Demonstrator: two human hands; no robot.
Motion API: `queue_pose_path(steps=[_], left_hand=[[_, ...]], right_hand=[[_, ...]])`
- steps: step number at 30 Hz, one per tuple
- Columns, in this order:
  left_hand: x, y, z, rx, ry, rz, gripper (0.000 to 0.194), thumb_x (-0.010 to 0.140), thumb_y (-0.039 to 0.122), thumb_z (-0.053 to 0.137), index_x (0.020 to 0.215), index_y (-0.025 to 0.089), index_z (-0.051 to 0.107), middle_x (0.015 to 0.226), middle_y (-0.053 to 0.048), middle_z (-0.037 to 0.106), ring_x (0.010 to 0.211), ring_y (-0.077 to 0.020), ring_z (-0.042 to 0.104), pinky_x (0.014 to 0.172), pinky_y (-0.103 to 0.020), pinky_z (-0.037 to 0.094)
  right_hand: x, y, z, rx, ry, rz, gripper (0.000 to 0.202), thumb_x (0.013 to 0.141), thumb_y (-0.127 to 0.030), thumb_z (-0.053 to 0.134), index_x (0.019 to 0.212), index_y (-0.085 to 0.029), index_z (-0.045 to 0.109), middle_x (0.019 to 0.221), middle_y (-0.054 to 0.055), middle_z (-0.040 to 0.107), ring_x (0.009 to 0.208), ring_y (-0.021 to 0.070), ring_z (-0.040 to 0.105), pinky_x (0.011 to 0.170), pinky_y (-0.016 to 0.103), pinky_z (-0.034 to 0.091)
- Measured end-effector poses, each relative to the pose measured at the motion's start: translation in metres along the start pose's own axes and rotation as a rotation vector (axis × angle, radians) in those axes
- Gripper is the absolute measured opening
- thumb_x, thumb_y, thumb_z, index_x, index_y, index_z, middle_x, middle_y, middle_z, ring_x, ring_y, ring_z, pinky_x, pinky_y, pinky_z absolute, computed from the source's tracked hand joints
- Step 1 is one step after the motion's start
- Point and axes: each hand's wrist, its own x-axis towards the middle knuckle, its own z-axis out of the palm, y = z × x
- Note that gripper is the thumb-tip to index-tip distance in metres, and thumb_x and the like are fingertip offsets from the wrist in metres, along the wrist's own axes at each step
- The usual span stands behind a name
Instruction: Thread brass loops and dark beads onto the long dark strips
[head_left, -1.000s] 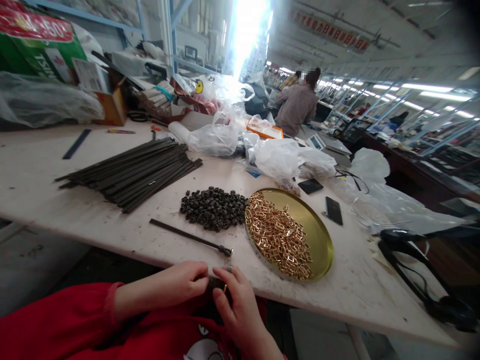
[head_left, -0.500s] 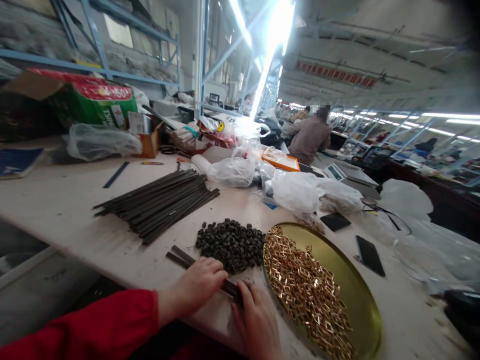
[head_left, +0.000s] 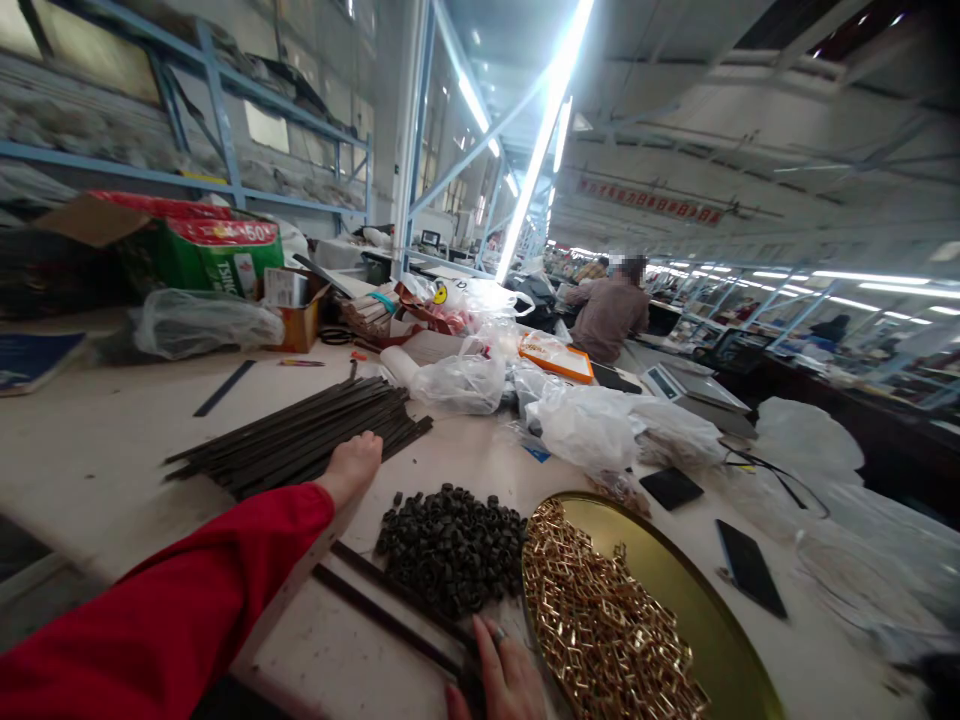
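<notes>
My left hand [head_left: 355, 466] lies on the right part of a stack of long dark strips [head_left: 285, 437]; its fingers curl over the strips, and whether it grips one is hidden. At the bottom, my right hand [head_left: 499, 672] is closed round the lower ends of two dark strips [head_left: 390, 618], which run up and left across the table. Just above them sits a pile of small black loops [head_left: 452, 545]. To the right, a round golden tray [head_left: 705, 600] holds a heap of gold metal rectangular rings [head_left: 600, 620].
Behind are plastic bags [head_left: 585, 425], an orange-edged box [head_left: 555, 358] and a green and red package [head_left: 217, 255]. Two dark flat devices [head_left: 750, 567] lie right of the tray. A person [head_left: 611, 312] sits farther back.
My left hand has left the two strips by my right hand and moved up and left to the stack. My right hand stays at the strips' ends. The view has tilted upward slightly.
</notes>
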Motion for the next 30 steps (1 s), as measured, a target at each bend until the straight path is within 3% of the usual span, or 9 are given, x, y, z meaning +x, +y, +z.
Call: queue_pose_path(steps=[4,8,10,12,16,21,25,28,30], left_hand=[[0.009,0.003,0.007,-0.017,-0.028,-0.053,0.019,0.088,0.027,0.052,0.098,0.012,0.057,0.100,-0.006,0.061,0.090,-0.0196,0.059,0.080,-0.040,0.048],[0.005,0.007,-0.011,-0.121,-0.043,-0.019,0.027,0.088,0.013,0.037,0.111,0.007,0.049,0.104,-0.016,0.060,0.094,-0.0253,0.060,0.081,-0.038,0.045],[-0.008,0.012,-0.022,-0.207,-0.072,0.046,0.033,0.087,0.013,0.032,0.117,0.009,0.045,0.109,-0.017,0.058,0.099,-0.0250,0.058,0.084,-0.034,0.042],[-0.029,0.021,-0.029,-0.311,-0.158,0.135,0.031,0.088,0.021,0.031,0.112,0.014,0.049,0.106,-0.011,0.061,0.098,-0.0220,0.058,0.084,-0.029,0.041],[-0.076,0.043,-0.034,-0.513,-0.417,0.206,0.037,0.086,0.043,0.029,0.076,0.019,0.056,0.069,-0.003,0.062,0.067,-0.0188,0.059,0.065,-0.026,0.043],[-0.113,0.061,-0.036,-0.726,-0.684,0.087,0.050,0.081,0.054,0.020,0.085,0.016,0.053,0.053,0.002,0.051,0.039,-0.0129,0.044,0.038,-0.023,0.032],[-0.131,0.065,-0.045,-1.094,-0.926,-0.103,0.055,0.072,0.067,0.034,0.083,0.016,0.051,0.049,0.006,0.045,0.034,-0.0072,0.030,0.035,-0.019,0.021],[-0.144,0.069,-0.051,-1.213,-1.061,-0.143,0.053,0.073,0.065,0.041,0.083,0.015,0.055,0.046,0.007,0.044,0.033,-0.0057,0.027,0.035,-0.019,0.019],[-0.151,0.074,-0.054,-1.221,-1.136,-0.133,0.051,0.074,0.063,0.043,0.083,0.015,0.057,0.047,0.006,0.046,0.034,-0.0058,0.029,0.036,-0.019,0.020]], right_hand=[[-0.004,0.001,-0.009,-0.039,-0.116,0.012,0.055,0.078,-0.039,0.056,0.128,-0.021,0.046,0.113,0.012,0.062,0.101,0.0308,0.059,0.082,0.043,0.048],[0.011,-0.005,-0.030,0.006,-0.208,0.059,0.046,0.080,-0.033,0.055,0.123,-0.018,0.050,0.116,0.012,0.059,0.104,0.0274,0.056,0.086,0.039,0.046],[0.027,-0.009,-0.039,0.060,-0.294,0.141,0.030,0.083,-0.026,0.050,0.110,-0.021,0.059,0.106,0.010,0.062,0.097,0.0235,0.058,0.081,0.035,0.047],[0.045,-0.012,-0.044,0.104,-0.424,0.195,0.022,0.084,-0.022,0.047,0.097,-0.026,0.064,0.091,0.005,0.063,0.086,0.0201,0.058,0.073,0.032,0.045],[0.074,-0.015,-0.034,0.082,-0.566,0.141,0.018,0.081,-0.027,0.052,0.089,-0.029,0.068,0.080,0.004,0.060,0.080,0.0204,0.055,0.072,0.033,0.038],[0.087,-0.008,-0.015,0.220,-0.474,0.256,0.018,0.079,-0.024,0.051,0.082,-0.023,0.069,0.076,0.005,0.058,0.076,0.0195,0.052,0.068,0.031,0.034],[0.087,0.000,-0.020,0.327,-0.423,0.347,0.025,0.086,-0.027,0.042,0.093,-0.020,0.065,0.080,0.005,0.059,0.076,0.0177,0.055,0.069,0.029,0.038],[0.082,0.001,-0.033,0.679,-0.337,0.657,0.034,0.089,-0.040,0.035,0.105,-0.017,0.054,0.072,0.002,0.057,0.063,0.0141,0.054,0.059,0.025,0.040],[0.078,-0.002,-0.040,0.920,-0.295,0.853,0.034,0.083,-0.049,0.045,0.093,-0.017,0.053,0.062,-0.003,0.051,0.052,0.0110,0.047,0.051,0.023,0.038]])
